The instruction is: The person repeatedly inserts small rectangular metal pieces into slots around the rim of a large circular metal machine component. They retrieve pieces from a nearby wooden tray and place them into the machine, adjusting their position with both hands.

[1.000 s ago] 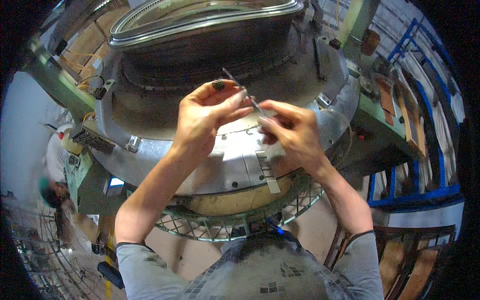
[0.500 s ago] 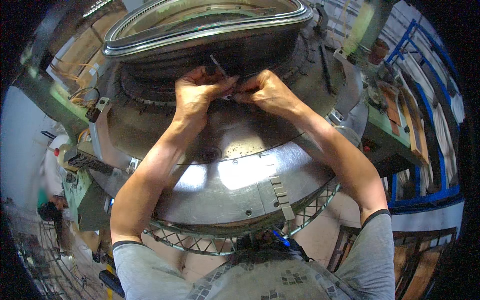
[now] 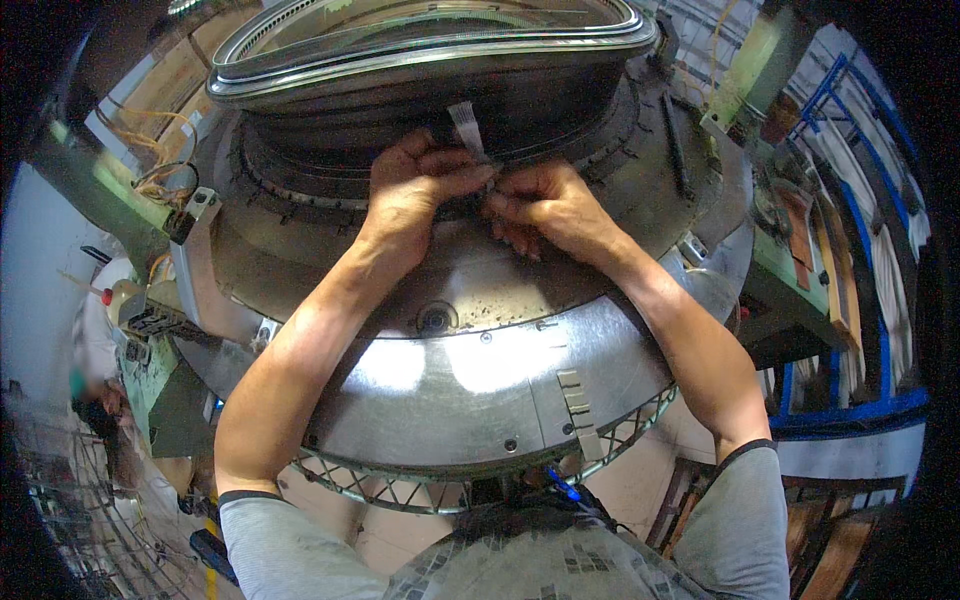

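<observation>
Both my hands are raised close together over the dark sloping top of a large round machine [image 3: 600, 310], just below its shiny oval metal rim [image 3: 440, 58]. My left hand [image 3: 408, 200] pinches a small flat pale piece with fine comb-like lines [image 3: 465, 128], which sticks up beyond the fingertips. Thumb and forefinger of my right hand [image 3: 555, 208] are pressed together right beside the left fingertips. Whatever they grip is too small and hidden to name.
A row of small pale blocks [image 3: 577, 405] lies on the machine's bright metal front ring. Green uprights [image 3: 755, 70] flank the machine. At the right stands a blue rack [image 3: 880, 300] with white cloth-like material. Wires and a bracket [image 3: 190, 220] are at the left.
The pale comb-like piece has turned, now showing its broad lined side instead of a thin edge. My hands have shifted slightly right in view, and the right hand's lower fingers hang lower.
</observation>
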A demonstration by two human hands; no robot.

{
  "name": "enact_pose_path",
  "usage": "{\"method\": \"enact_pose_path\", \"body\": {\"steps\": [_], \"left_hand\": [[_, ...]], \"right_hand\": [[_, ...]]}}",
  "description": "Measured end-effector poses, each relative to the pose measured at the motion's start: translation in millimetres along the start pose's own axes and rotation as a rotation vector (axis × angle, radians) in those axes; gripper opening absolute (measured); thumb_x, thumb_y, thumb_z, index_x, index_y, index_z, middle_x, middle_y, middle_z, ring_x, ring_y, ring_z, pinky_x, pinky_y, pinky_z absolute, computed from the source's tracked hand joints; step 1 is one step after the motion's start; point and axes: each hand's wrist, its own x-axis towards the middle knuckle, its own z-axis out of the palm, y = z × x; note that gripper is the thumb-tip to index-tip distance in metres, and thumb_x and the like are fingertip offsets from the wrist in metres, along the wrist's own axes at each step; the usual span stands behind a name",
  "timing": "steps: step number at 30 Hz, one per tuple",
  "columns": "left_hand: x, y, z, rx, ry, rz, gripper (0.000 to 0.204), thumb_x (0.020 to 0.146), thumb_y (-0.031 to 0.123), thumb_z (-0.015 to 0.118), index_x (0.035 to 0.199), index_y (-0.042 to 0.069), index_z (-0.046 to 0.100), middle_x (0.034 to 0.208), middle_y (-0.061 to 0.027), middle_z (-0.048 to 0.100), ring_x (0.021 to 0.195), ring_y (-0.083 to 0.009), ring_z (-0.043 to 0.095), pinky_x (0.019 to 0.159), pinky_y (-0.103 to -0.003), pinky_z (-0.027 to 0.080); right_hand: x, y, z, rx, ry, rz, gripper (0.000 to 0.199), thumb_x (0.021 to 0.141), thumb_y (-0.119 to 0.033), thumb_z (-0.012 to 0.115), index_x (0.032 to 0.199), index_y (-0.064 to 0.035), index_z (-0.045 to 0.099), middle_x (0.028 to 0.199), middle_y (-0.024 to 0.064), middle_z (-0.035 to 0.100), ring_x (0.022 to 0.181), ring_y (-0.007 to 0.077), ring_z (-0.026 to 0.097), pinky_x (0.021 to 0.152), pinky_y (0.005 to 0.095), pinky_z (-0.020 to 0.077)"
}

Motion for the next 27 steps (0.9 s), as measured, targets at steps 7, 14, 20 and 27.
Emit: {"method": "enact_pose_path", "body": {"steps": [7,14,20,27], "left_hand": [[-27,-2,4,1.210,-0.002,0.723,0.035,0.076,-0.004,0.069,0.112,-0.002,0.067,0.113,-0.0207,0.071,0.107,-0.0398,0.066,0.095,-0.043,0.053],[-37,-11,14,1.525,-0.001,0.771,0.054,0.067,-0.004,0.068,0.120,-0.005,0.060,0.147,-0.0262,0.045,0.131,-0.0488,0.044,0.111,-0.052,0.040],[-34,-13,10,1.524,-0.014,0.750,0.053,0.068,0.001,0.071,0.119,-0.004,0.060,0.150,-0.0254,0.041,0.132,-0.0473,0.044,0.109,-0.052,0.041],[-35,-13,12,1.539,0.013,0.772,0.049,0.070,0.005,0.073,0.117,-0.003,0.061,0.152,-0.0203,0.042,0.131,-0.0439,0.045,0.106,-0.051,0.042]], "right_hand": [[1,15,2,-0.401,0.286,-0.336,0.023,0.096,-0.013,0.066,0.077,-0.0004,0.070,0.060,0.0014,0.062,0.052,0.0083,0.054,0.047,0.0275,0.0423],[3,16,1,-0.457,0.289,-0.345,0.022,0.096,-0.011,0.067,0.078,0.0005,0.071,0.058,0.0021,0.061,0.053,0.0072,0.052,0.048,0.0278,0.0421],[4,15,2,-0.527,0.327,-0.397,0.019,0.094,-0.012,0.068,0.081,0.0010,0.072,0.056,0.0044,0.061,0.052,0.0078,0.053,0.048,0.0290,0.0427],[3,14,2,-0.495,0.319,-0.354,0.017,0.094,-0.012,0.068,0.085,0.0012,0.073,0.057,0.0034,0.062,0.051,0.0079,0.053,0.047,0.0294,0.0428]]}}
